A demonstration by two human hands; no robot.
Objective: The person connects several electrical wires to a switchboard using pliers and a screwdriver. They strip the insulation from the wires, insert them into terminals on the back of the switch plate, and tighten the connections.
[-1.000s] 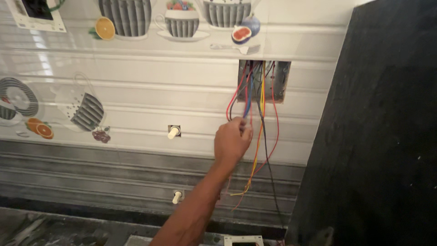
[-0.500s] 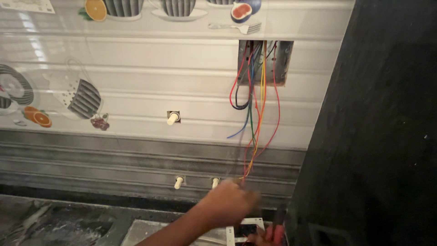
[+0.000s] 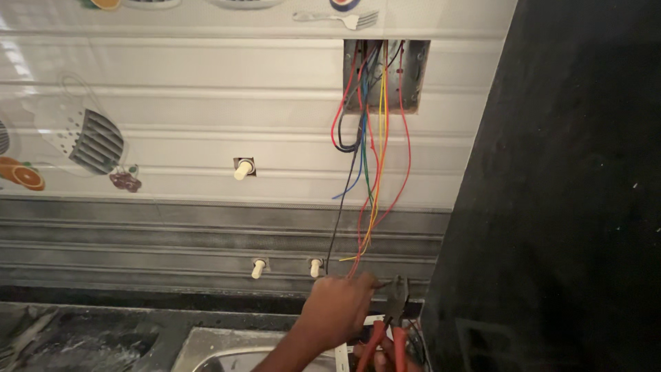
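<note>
My left hand is low in the frame, just under the hanging wires, fingers curled together with the thumb and forefinger pinched at the lower ends of the bundle; I cannot tell which strand sits in the pinch, the tips are too small to read. My right hand is mostly cut off by the bottom edge; only knuckles show, wrapped around the red handles of the pliers. The pliers stand nearly upright, dark metal head up, nose just beside my left fingertips and touching or almost touching the wire ends; whether the nose is closed on anything I cannot make out. The wires, red, yellow, blue, green and black, spill out of a rectangular metal wall box set into the white ribbed wall panel and fall down past a grey ribbed band to my hands. One short white stub sticks out of the white panel left of the wires; two more white stubs sit side by side in the grey band, the right one near my left hand. Printed cupcake and fruit decals are at far left. A dark slab fills the right side. A steel sink lies below my forearm.
</note>
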